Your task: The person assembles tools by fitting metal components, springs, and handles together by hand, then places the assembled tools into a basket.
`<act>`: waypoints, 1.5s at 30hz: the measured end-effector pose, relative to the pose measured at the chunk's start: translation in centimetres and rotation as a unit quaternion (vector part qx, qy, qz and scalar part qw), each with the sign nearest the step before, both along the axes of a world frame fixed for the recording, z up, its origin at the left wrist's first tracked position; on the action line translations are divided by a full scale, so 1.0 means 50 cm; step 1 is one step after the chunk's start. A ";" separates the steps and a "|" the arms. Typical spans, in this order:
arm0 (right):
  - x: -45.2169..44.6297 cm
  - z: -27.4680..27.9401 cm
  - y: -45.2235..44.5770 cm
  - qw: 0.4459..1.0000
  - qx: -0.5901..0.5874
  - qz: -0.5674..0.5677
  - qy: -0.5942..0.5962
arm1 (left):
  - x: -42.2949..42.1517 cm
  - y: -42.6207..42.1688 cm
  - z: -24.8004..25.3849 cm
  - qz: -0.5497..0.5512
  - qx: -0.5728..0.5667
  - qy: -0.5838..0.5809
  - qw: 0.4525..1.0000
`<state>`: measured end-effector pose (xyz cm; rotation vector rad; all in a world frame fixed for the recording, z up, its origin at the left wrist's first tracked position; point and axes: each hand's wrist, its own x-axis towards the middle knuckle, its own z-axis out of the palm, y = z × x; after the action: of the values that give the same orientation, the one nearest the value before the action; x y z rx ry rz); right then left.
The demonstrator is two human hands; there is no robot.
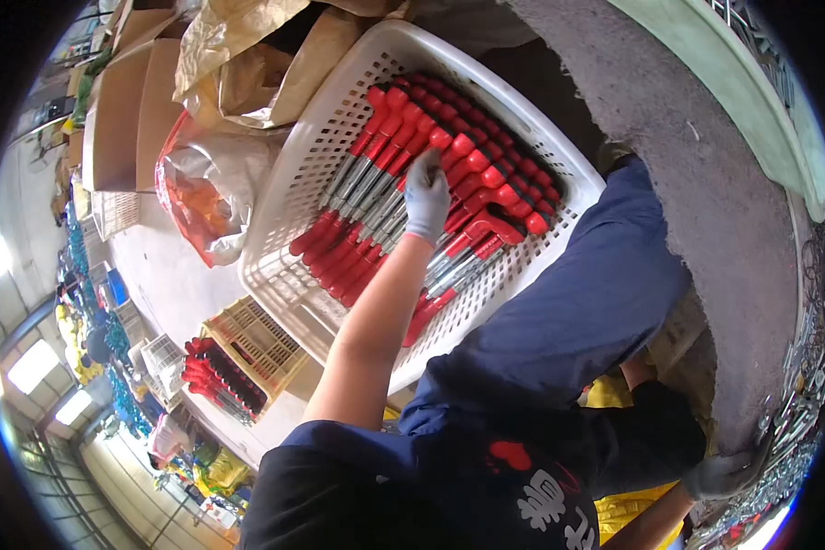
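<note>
My left hand (427, 197), in a pale work glove, reaches into a white perforated plastic basket (316, 124). Its fingers are closed at the red head end of one of the packed tools, which look like hammers. The hammers (357, 206) lie side by side in rows, with red heads, silver shafts and red grips. One red hammer (493, 227) lies at a different angle on the near side. At the lower right a dark-gloved hand (724, 474) is by the bench edge; I cannot tell whether it is my right hand, and its fingers are unclear.
A yellowish crate (261, 335) holds more red-headed tools (220, 376). Cardboard (119, 119), brown wrapping (234, 69) and a red-white bag (202, 188) lie beside the basket. My navy trouser leg (568, 284) borders it. A grey slab (733, 229) and metal pieces (802, 403) are right. A person (170, 440) is in the background.
</note>
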<state>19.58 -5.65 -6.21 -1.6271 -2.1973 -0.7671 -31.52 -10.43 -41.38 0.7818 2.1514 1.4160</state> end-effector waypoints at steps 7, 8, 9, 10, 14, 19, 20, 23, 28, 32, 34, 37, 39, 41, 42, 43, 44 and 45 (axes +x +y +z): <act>0.006 0.003 0.002 0.999 0.008 0.032 -0.002 | -0.108 0.071 -0.009 -0.027 -0.081 -0.081 0.993; 0.010 0.002 0.000 0.999 0.011 0.042 0.003 | -0.115 0.076 -0.012 -0.032 -0.076 -0.079 0.993; 0.015 0.001 0.000 0.999 0.014 0.042 0.000 | -0.117 0.077 -0.016 -0.036 -0.072 -0.078 0.994; 0.016 -0.001 0.001 0.999 0.016 0.043 -0.003 | -0.113 0.079 -0.004 -0.034 -0.073 -0.082 0.993; 0.009 -0.005 -0.004 1.000 0.018 0.018 0.012 | -0.104 0.073 0.008 -0.056 -0.069 -0.066 0.994; 0.003 -0.004 -0.003 1.000 0.009 0.015 0.011 | -0.109 0.062 0.013 -0.141 -0.162 0.078 0.973; 0.004 -0.005 -0.004 1.000 0.011 0.010 0.016 | -0.100 0.064 0.024 -0.140 -0.183 0.103 0.968; 0.012 -0.003 -0.004 1.000 0.008 0.002 -0.020 | -0.076 0.076 0.041 -0.132 -0.210 0.168 0.954; 0.036 0.003 0.005 0.998 -0.006 0.059 -0.010 | -0.058 0.081 0.044 -0.102 -0.195 0.175 0.960; -0.002 0.001 0.004 0.999 0.001 0.040 -0.034 | -0.058 0.079 0.045 -0.096 -0.202 0.193 0.955; -0.020 0.005 0.005 0.999 -0.006 0.031 -0.025 | -0.049 0.077 0.051 -0.076 -0.195 0.193 0.959; -0.006 0.002 0.004 1.000 -0.007 0.029 0.001 | -0.002 0.066 0.061 0.040 -0.252 0.101 0.962; 0.006 -0.002 -0.001 1.000 -0.001 0.025 0.007 | 0.002 0.050 -0.029 0.079 -0.262 -0.058 0.960; 0.012 -0.006 -0.003 1.000 0.008 0.019 0.005 | 0.029 0.063 -0.053 0.133 -0.203 -0.222 0.944; 0.025 -0.007 -0.006 1.000 0.008 0.018 0.001 | 0.044 0.068 -0.065 0.158 -0.152 -0.285 0.933; 0.042 -0.008 -0.007 1.000 0.007 0.019 -0.002 | 0.044 0.073 -0.055 0.162 -0.147 -0.356 0.909; 0.048 -0.007 -0.007 1.000 0.008 0.020 -0.005 | 0.040 0.082 -0.034 0.166 -0.141 -0.424 0.879; 0.051 -0.008 -0.009 1.000 0.007 0.009 -0.002 | 0.039 0.094 -0.013 0.168 -0.133 -0.490 0.845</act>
<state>22.12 -6.12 -6.63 -1.5983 -2.2019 -0.7788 -29.57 -5.75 -42.03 -0.4150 1.5924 1.2120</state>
